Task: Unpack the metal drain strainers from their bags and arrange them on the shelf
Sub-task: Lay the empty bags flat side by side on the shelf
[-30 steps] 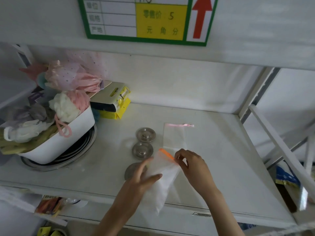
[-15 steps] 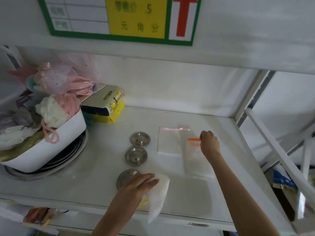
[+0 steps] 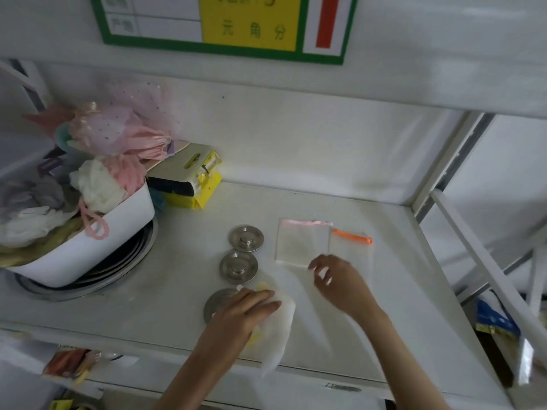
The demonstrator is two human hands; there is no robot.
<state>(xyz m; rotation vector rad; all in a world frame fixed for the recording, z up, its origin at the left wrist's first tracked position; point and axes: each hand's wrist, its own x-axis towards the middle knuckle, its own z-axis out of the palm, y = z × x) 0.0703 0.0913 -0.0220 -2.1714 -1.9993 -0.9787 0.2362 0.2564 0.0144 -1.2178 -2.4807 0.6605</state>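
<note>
Two metal drain strainers stand in a column on the white shelf (image 3: 384, 291): one at the back (image 3: 246, 238), one in front of it (image 3: 238, 267). A third strainer (image 3: 217, 303) lies nearest me, partly hidden by my left hand (image 3: 242, 313). That hand is shut on a white bag (image 3: 278, 329) that droops over the shelf's front edge. Two empty clear bags lie flat at centre right, one with a pink strip (image 3: 302, 241), one with an orange strip (image 3: 350, 247). My right hand (image 3: 340, 282) hovers just in front of them, fingers apart, holding nothing.
A white tub (image 3: 88, 244) heaped with pink and white bath puffs sits on stacked metal basins at the left. A yellow and black package (image 3: 189, 182) lies behind it. A price sign (image 3: 222, 25) hangs on the shelf above. White frame bars (image 3: 485, 261) stand at the right.
My right hand laid the orange-strip bag down beside the pink-strip bag, let go and drew back toward me. My left hand stays on the white bag by the nearest strainer.
</note>
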